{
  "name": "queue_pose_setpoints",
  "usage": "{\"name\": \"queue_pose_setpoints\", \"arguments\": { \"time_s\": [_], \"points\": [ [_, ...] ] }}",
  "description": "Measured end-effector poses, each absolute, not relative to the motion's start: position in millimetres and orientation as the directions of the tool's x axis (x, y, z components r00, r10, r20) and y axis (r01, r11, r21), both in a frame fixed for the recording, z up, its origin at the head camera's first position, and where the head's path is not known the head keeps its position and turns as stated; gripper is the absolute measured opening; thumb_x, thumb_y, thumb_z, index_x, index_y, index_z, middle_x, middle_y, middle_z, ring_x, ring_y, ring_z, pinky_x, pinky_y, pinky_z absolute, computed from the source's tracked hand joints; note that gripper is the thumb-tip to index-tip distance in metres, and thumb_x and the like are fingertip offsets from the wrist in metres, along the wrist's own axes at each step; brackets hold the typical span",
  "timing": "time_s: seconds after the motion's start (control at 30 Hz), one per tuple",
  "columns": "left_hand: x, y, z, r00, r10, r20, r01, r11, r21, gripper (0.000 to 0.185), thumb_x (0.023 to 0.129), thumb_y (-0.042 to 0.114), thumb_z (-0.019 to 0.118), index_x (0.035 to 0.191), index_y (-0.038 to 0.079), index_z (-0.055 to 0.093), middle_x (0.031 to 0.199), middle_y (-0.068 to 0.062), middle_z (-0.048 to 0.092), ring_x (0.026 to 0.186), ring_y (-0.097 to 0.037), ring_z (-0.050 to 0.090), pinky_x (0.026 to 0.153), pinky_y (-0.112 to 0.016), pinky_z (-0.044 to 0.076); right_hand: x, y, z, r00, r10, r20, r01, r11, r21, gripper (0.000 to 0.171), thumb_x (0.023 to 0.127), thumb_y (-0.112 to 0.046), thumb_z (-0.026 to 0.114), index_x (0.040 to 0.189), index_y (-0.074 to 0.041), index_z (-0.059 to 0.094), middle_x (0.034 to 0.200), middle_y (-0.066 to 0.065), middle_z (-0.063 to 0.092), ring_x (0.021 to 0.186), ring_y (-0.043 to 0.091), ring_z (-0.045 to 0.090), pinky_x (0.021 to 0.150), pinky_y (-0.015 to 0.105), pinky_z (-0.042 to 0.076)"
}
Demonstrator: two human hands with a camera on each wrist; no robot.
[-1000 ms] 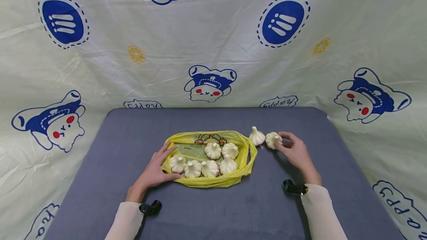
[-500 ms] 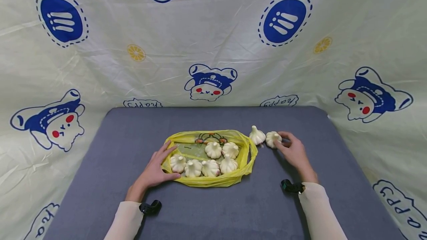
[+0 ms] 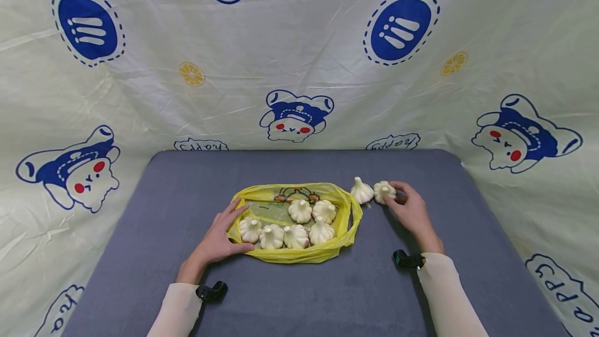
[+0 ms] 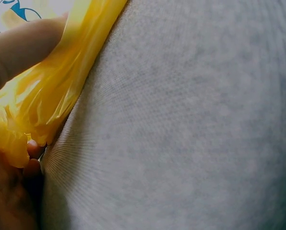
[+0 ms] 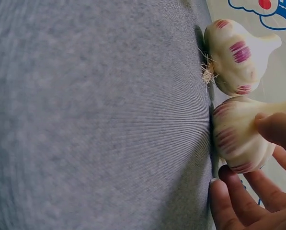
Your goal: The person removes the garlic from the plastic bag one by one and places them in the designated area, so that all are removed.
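My R hand [image 3: 412,211] pinches a garlic bulb [image 3: 383,192], its far side hidden. L hand [image 3: 219,238] grips the yellow bag [image 3: 299,254] rim. Surface [image 3: 299,295] open near me.

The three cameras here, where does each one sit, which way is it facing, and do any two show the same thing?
Head: worn high, looking forward and down at the grey table, the yellow bag, both forearms and hands.
Left wrist: low at the table, facing the bag's edge; left hand pinches the plastic.
Right wrist: low, facing two garlic bulbs; right hand grips the nearer garlic bulb.
Shared: head and right wrist both show that bulb pair.
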State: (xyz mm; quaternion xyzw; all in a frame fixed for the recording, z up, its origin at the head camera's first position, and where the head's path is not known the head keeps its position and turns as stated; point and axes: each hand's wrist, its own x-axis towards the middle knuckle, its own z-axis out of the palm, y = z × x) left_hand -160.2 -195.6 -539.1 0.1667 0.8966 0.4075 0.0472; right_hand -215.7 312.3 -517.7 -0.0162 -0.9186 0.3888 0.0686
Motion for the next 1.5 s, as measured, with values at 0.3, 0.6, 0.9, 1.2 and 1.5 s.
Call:
{"name": "queue_pose_setpoints", "arguments": {
  "time_s": [0.3, 0.6, 0.9, 1.2, 1.5],
  "points": [
    [-160.5, -195.2, -540.0, -0.94, 0.337, 0.052, 0.261, 0.611, 0.747, 0.097, 0.078, 0.047, 0.088, 0.16, 0.023, 0.04, 0.173, -0.005, 0.017, 0.144, -0.037, 0.033, 0.108, -0.071, 0.036, -214.6, 312.7, -513.5, -0.994, 0.062, 0.088, -0.022, 0.688, -0.725, 0.051, 0.1, -0.019, 0.069, 0.145, -0.002, 0.051, 0.144, 0.028, 0.055, 0.117, 0.043, 0.067, 0.079, 0.02, 0.047],
    [-159.8, -194.9, -538.6, -0.94, 0.335, 0.058, 0.264, 0.612, 0.745, 0.097, 0.078, 0.045, 0.088, 0.159, 0.023, 0.041, 0.173, -0.006, 0.019, 0.142, -0.037, 0.035, 0.108, -0.071, 0.036, -212.5, 314.8, -509.6, -0.998, 0.026, 0.058, -0.024, 0.695, -0.718, 0.063, 0.1, -0.024, 0.07, 0.151, -0.001, 0.042, 0.149, 0.031, 0.048, 0.125, 0.049, 0.061, 0.089, 0.046, 0.055],
    [-159.3, -194.7, -539.1, -0.936, 0.343, 0.074, 0.281, 0.606, 0.745, 0.097, 0.078, 0.044, 0.089, 0.159, 0.021, 0.041, 0.173, -0.008, 0.019, 0.141, -0.037, 0.036, 0.107, -0.07, 0.037, -210.6, 315.9, -490.9, -0.999, -0.032, -0.007, -0.02, 0.753, -0.657, 0.084, 0.097, -0.036, 0.072, 0.16, -0.001, 0.027, 0.157, 0.036, 0.035, 0.14, 0.055, 0.042, 0.108, 0.07, 0.037],
    [-158.8, -195.1, -538.1, -0.937, 0.343, 0.06, 0.27, 0.607, 0.748, 0.098, 0.078, 0.046, 0.088, 0.16, 0.02, 0.04, 0.173, -0.006, 0.018, 0.143, -0.037, 0.034, 0.107, -0.071, 0.037, -207.5, 303.2, -458.1, -0.995, -0.099, -0.023, -0.066, 0.796, -0.602, 0.096, 0.095, -0.043, 0.073, 0.164, -0.005, 0.018, 0.165, 0.03, 0.024, 0.15, 0.052, 0.025, 0.112, 0.072, 0.031],
    [-157.4, -194.7, -536.5, -0.937, 0.344, 0.06, 0.268, 0.598, 0.755, 0.098, 0.079, 0.044, 0.088, 0.161, 0.02, 0.039, 0.173, -0.006, 0.018, 0.142, -0.036, 0.034, 0.108, -0.071, 0.036, -207.2, 274.8, -426.0, -0.973, -0.226, -0.04, -0.158, 0.786, -0.598, 0.101, 0.093, -0.048, 0.073, 0.166, -0.012, 0.014, 0.169, 0.023, 0.021, 0.153, 0.047, 0.023, 0.114, 0.072, 0.029]
  ]
}}
